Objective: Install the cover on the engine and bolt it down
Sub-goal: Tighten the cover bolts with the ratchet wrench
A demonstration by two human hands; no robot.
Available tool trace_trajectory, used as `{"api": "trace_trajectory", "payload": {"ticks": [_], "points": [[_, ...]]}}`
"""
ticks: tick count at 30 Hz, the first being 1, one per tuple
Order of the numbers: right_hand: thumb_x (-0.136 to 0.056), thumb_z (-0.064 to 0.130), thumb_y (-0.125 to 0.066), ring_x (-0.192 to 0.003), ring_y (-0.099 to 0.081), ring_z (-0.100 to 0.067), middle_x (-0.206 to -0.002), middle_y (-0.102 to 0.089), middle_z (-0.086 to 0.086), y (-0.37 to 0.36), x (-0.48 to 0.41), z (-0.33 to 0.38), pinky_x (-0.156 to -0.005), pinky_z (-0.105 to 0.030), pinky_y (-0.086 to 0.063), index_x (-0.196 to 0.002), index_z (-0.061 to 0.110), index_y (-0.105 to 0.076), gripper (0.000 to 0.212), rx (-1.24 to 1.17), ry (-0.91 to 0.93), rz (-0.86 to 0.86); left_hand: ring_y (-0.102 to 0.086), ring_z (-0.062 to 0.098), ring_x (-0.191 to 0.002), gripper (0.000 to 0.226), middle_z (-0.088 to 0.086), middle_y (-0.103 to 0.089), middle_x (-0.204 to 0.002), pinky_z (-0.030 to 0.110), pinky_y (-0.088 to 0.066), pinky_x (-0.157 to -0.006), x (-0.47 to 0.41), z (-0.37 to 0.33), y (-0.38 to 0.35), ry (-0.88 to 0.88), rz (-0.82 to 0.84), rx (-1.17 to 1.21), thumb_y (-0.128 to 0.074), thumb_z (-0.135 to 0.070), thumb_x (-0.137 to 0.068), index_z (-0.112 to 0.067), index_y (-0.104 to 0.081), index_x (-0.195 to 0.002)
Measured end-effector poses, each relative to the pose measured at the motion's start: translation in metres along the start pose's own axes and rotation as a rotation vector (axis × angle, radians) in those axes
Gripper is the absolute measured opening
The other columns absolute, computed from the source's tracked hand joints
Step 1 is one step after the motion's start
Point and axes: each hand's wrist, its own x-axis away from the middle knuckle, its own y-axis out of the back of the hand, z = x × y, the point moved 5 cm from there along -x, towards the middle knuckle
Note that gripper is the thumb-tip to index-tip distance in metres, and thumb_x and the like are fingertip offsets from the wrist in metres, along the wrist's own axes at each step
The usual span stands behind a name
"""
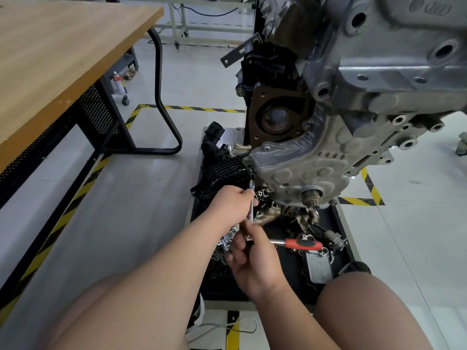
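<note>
Workshop floor (139, 198); hands (232, 205) (252, 258) around ratchet (303, 244)

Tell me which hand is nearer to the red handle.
Right. The right hand holds the ratchet beside its red handle; the left hand grips the extension bar, higher up.

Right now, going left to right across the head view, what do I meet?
wooden table → red-capped can → left hand gripping the extension bar → ratchet's red handle → caster wheel. The right hand and the cover overlap these, so they are left out.
</note>
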Motion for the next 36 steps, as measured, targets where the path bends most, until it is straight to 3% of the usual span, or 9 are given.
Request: {"api": "trace_trajectory", "payload": {"ticks": [5, 11, 14, 18, 21, 24, 29, 33, 36], "points": [[-0.080, 0.028, -0.054, -0.031, -0.015, -0.007, -0.039, -0.033, 0.005, -0.007, -0.001, -0.003, -0.036, -0.019, -0.030, -0.069, 0.019, -0.067, 0.019, -0.477, -0.181, 0.213, -0.046, 0.012, -0.042, 0.030, 0.002, -0.057, -0.050, 0.018, -0.029, -0.038, 0.005, -0.002, -0.008, 0.083, 0.192, 0.020, -0.044, -0.030, -0.098, -0.020, -0.068, -0.082], [-0.083, 0.030, -0.050, -0.031, -0.012, -0.007, -0.035, -0.033, 0.003, -0.003, -0.003, 0.002, -0.034, -0.019, -0.029, -0.067, 0.015, -0.069, 0.030, -0.552, -0.207, 0.238, -0.045, 0.011, -0.044, 0.030, -0.003, -0.052, -0.044, 0.020, -0.028, -0.040, 0.005, -0.003, -0.013, 0.094, 0.231, 0.030, -0.044, -0.027, -0.098, -0.018, -0.066, -0.080], [-0.083, 0.033, -0.055, -0.028, -0.020, -0.009, -0.040, -0.029, 0.006, 0.001, -0.002, -0.002, -0.036, -0.020, -0.027, -0.067, 0.016, -0.065, 0.026, -0.281, -0.186, 0.122, -0.044, 0.008, -0.038, 0.032, -0.008, -0.052, -0.046, 0.018, -0.034, -0.042, 0.001, -0.002, -0.008, 0.045, 0.173, -0.002, -0.049, -0.029, -0.096, -0.020, -0.068, -0.073], [-0.090, 0.030, -0.058, -0.037, -0.025, -0.011, -0.045, -0.030, 0.004, 0.011, 0.006, 0.016, -0.040, -0.021, -0.025, -0.066, 0.019, -0.062, 0.027, 0.495, 0.095, -0.175, -0.053, 0.001, -0.049, 0.034, -0.012, -0.062, -0.054, 0.018, -0.039, -0.047, 0.000, 0.001, -0.002, 0.000, 0.087, -0.030, -0.053, -0.031, -0.094, -0.024, -0.069, -0.066], [-0.088, 0.030, -0.062, -0.038, -0.033, -0.005, -0.043, -0.041, 0.009, 0.007, 0.014, 0.034, -0.044, -0.022, -0.026, -0.071, 0.020, -0.057, 0.020, 0.914, 0.348, -0.209, -0.058, 0.014, -0.066, 0.031, 0.008, -0.073, -0.081, 0.023, -0.042, -0.059, 0.000, 0.000, -0.003, -0.027, 0.020, -0.037, -0.057, -0.031, -0.090, -0.024, -0.070, -0.062], [-0.089, 0.032, -0.061, -0.051, -0.051, -0.002, -0.057, -0.059, 0.015, 0.002, 0.024, 0.040, -0.050, -0.020, -0.033, -0.084, 0.029, -0.056, 0.008, 1.061, 0.475, -0.216, -0.055, 0.017, -0.063, 0.027, 0.015, -0.071, -0.081, 0.026, -0.045, -0.061, -0.004, 0.001, -0.004, -0.033, -0.027, -0.038, -0.061, -0.033, -0.085, -0.017, -0.071, -0.065], [-0.096, 0.028, -0.055, -0.045, -0.042, -0.011, -0.054, -0.049, 0.007, 0.010, 0.031, 0.022, -0.052, -0.028, -0.038, -0.083, 0.012, -0.056, 0.020, 0.419, 0.201, -0.301, -0.048, 0.016, -0.060, 0.043, 0.006, -0.053, -0.064, 0.027, -0.040, -0.060, -0.005, 0.006, -0.007, -0.059, -0.058, -0.004, -0.065, -0.040, -0.082, 0.003, -0.067, -0.080], [-0.097, 0.035, -0.049, -0.034, -0.032, -0.011, -0.051, -0.044, 0.002, -0.003, 0.032, 0.010, -0.041, -0.022, -0.038, -0.077, 0.012, -0.055, 0.032, -0.303, -0.174, -0.145, -0.049, 0.011, -0.051, 0.037, -0.002, -0.054, -0.055, 0.025, -0.039, -0.054, -0.008, 0.004, -0.007, -0.070, -0.098, -0.047, -0.069, -0.039, -0.080, -0.005, -0.065, -0.067], [-0.089, 0.040, -0.050, -0.030, -0.033, -0.012, -0.049, -0.044, 0.004, -0.011, 0.032, 0.008, -0.038, -0.022, -0.041, -0.077, 0.005, -0.061, 0.038, -0.519, -0.298, -0.011, -0.049, 0.008, -0.049, 0.034, -0.007, -0.054, -0.052, 0.022, -0.039, -0.051, -0.009, 0.003, -0.007, -0.032, -0.085, -0.043, -0.070, -0.043, -0.079, -0.011, -0.065, -0.068]]}}
